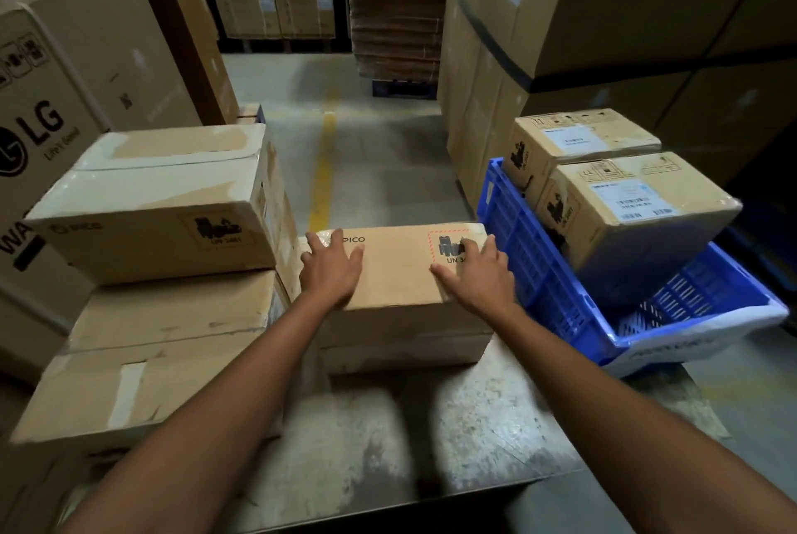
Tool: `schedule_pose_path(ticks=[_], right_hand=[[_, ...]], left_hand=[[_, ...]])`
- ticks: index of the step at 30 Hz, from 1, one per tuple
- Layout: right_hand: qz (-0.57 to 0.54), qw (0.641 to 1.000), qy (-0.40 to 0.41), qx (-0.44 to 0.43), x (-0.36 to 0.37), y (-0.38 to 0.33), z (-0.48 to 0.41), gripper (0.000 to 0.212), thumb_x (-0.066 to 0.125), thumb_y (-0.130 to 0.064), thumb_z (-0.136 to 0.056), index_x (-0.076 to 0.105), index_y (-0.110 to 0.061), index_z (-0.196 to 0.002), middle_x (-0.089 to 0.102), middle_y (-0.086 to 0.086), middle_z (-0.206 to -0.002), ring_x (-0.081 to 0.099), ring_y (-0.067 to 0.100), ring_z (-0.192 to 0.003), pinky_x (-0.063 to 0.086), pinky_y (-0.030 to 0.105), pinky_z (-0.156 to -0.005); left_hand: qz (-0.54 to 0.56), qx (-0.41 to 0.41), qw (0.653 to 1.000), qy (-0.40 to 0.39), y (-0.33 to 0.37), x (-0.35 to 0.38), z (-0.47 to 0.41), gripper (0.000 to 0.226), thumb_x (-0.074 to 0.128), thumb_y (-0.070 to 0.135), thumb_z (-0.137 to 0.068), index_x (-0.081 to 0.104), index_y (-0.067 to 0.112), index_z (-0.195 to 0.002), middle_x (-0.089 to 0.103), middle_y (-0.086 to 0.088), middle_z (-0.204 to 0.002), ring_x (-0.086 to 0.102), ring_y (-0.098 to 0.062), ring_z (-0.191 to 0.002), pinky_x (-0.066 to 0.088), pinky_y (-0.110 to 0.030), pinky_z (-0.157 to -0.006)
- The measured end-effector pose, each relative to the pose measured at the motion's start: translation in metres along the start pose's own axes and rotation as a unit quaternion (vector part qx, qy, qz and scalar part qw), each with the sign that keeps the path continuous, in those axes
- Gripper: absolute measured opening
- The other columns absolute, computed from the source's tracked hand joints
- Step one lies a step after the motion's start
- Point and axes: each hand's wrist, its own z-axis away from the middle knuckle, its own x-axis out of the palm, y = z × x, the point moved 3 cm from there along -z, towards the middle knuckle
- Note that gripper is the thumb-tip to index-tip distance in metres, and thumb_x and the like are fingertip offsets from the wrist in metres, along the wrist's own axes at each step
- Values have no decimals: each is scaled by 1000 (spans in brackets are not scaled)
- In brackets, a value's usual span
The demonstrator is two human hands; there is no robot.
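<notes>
Squarely, both hands are laid on top of the brown cardboard box printed PICO (396, 275); the left hand (332, 270) is pressed flat near its left edge, the right hand (478, 275) over its red-bordered label; the fingers (491, 244) of both are held straight and spread apart, clamped on nothing; the box is set at the far side of the worn grey tabletop (474, 425), between a stack of taped cardboard cartons (164, 206) on the left and a blue plastic crate (539, 275) on the right, in which two labelled cartons (638, 223) are tilted.
</notes>
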Motion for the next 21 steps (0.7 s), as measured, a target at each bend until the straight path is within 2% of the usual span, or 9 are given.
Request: schedule_pose_path(ticks=[4,7,10,12,14,17,19,21], right_hand=[[-64,997,39,-7,-1,-2,-3,76,64,-61,-85,38,-28,-148,26,8,-162,35,39,-140,37,59,-110],[-77,991,102,-49,-2,5,5,77,66,-59,-84,38,-28,-149,21,4,-165,36,37,-139,38,57,-109],[-64,986,141,-57,-7,10,10,99,70,-63,-78,20,-32,-157,7,6,-167,34,36,-134,43,52,-104],[-39,991,115,-52,-8,12,12,120,77,-64,-71,0,-38,-158,-7,6,-166,29,38,-133,42,52,-103],[-20,995,80,-47,-6,17,17,133,86,-60,-63,-9,-43,-155,-14,6,-164,24,41,-136,40,56,-104],[-13,996,82,-34,2,28,31,132,91,-57,-56,1,-46,-153,-9,10,-159,23,41,-134,42,58,-102],[-19,994,100,-24,7,32,39,124,92,-54,-55,13,-44,-149,-1,12,-156,26,40,-130,47,58,-99],[-35,993,114,-13,13,33,48,112,94,-49,-56,23,-41,-142,7,13,-152,28,39,-127,50,56,-96]], left_hand=[[94,-19,993,66,0,-4,1,51,44,45,-101,41,23,-147,33,-14,-151,47,-42,-126,41,-44,-101],[176,10,973,150,-4,-10,11,44,47,31,-102,47,17,-144,39,-13,-142,53,-34,-119,40,-31,-93],[219,29,952,211,-3,-15,21,52,52,27,-101,41,15,-150,39,-15,-137,51,-29,-114,31,-23,-84],[241,26,946,215,-5,-13,28,61,56,32,-98,35,17,-153,39,-16,-134,50,-28,-113,30,-23,-85],[239,36,949,204,-11,-4,35,65,62,34,-95,36,17,-152,39,-16,-124,48,-26,-105,32,-23,-86],[198,94,953,211,-20,9,50,57,73,27,-87,52,11,-138,34,-8,-108,38,-15,-90,32,-18,-84],[203,107,949,218,-27,15,55,52,76,23,-84,56,7,-130,36,-10,-109,36,-13,-91,33,-18,-85],[214,117,947,209,-34,20,60,50,76,23,-84,54,7,-127,40,-15,-117,42,-16,-96,42,-27,-85]])
